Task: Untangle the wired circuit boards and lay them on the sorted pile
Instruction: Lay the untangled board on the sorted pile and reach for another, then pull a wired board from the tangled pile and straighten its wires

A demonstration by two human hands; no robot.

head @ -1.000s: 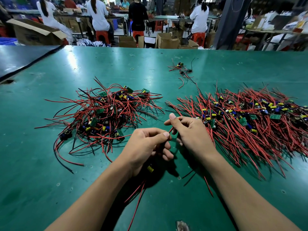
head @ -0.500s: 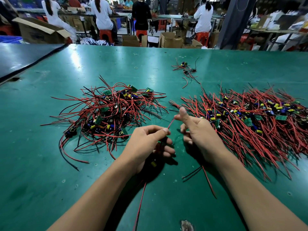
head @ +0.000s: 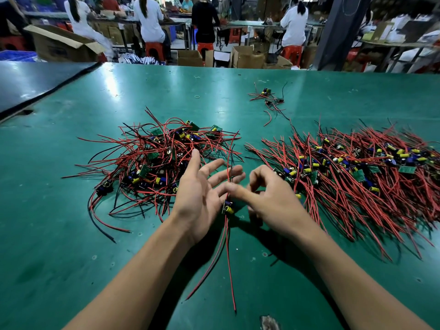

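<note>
Hands working low over a green desk point(head: 71, 234), with one small board point(head: 229, 207) hanging between them, just clear of the surface. The right hand point(head: 276, 198), immediately right of the board, is curling its fingers and appears to be pinching the board's green edge. It is blurred, so the exact grip is hard to read. The left hand point(head: 202, 194), immediately left of the board, is showing its grip apart: palm turned inward, fingers point(head: 215, 164) spread straight, clasping nothing.

Red and black leads point(head: 228, 258) are running from the board both ways. A shorter stretch is rising past the left fingers, and a longer stretch is trailing down toward the viewer. A knotted tangle point(head: 162, 160) of boards and wire is lying left of the board and a little beyond it. The sorted pile point(head: 357, 177), its wires combed roughly one way, is lying right of the board, starting just past the right hand. A small stray bunch point(head: 267, 97) is sitting well beyond the board.

The board is looking free of the tangle, so the step in hand is probably the carry across to the pile. Doing it well is going to mean pinching the board itself rather than a lead and lifting high enough that the trailing ends are not snagging. It should then go down with its leads lying the same way as the rest.
</note>
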